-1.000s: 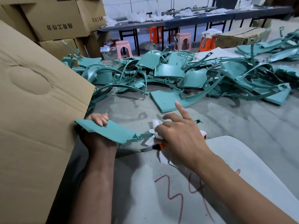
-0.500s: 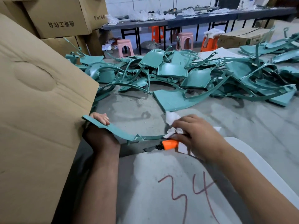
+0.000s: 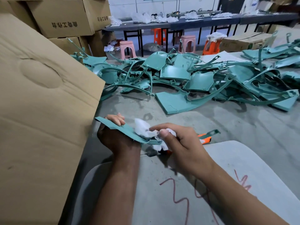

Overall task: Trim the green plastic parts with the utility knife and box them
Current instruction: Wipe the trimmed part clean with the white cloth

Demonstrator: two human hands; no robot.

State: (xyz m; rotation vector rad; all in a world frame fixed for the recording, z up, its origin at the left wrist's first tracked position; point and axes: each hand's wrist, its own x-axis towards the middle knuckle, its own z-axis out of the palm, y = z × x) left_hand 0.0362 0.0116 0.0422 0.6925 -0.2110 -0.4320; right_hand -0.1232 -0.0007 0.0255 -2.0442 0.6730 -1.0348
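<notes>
Grey table (image 3: 243,127) carries a green parts pile (image 3: 186,75).

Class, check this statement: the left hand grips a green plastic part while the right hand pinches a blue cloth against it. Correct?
Not quite. In the head view the cloth is white, not blue. The left hand grips the green plastic part and the right hand pinches the cloth against it.

head cam | single view | looks forward and down | close on hands (image 3: 146,138) | wide-angle
</notes>
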